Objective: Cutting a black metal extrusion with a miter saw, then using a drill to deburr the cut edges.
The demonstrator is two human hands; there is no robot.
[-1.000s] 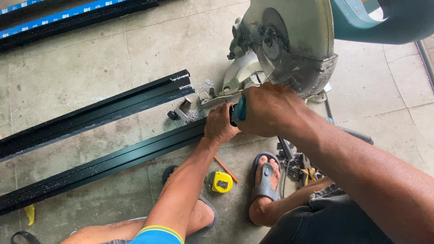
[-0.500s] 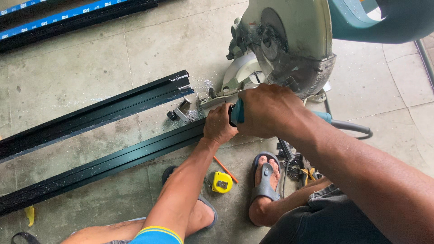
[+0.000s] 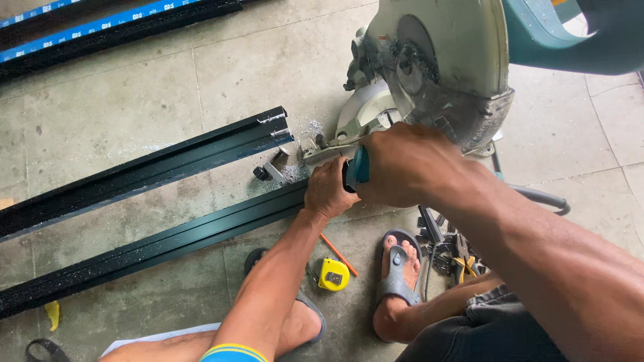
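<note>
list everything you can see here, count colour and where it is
mitre saw: 1, pale grey guard with teal body, top right on the floor
dark profiles: 2, black-green, lying diagonally across the left and centre
taped profiles: at least 2, black with blue strips, top left
teal tool handle: 1, teal, in the right hand by the saw base
tape measure: 1, yellow, on the floor between the feet
pencil: 1, orange, beside the tape measure
small hand tools: a cluster, black and yellow, right of the sandalled foot
sandals: 2, grey, on the feet
left hand: on the end of the nearer profile
right hand: gripping the teal handle
</note>
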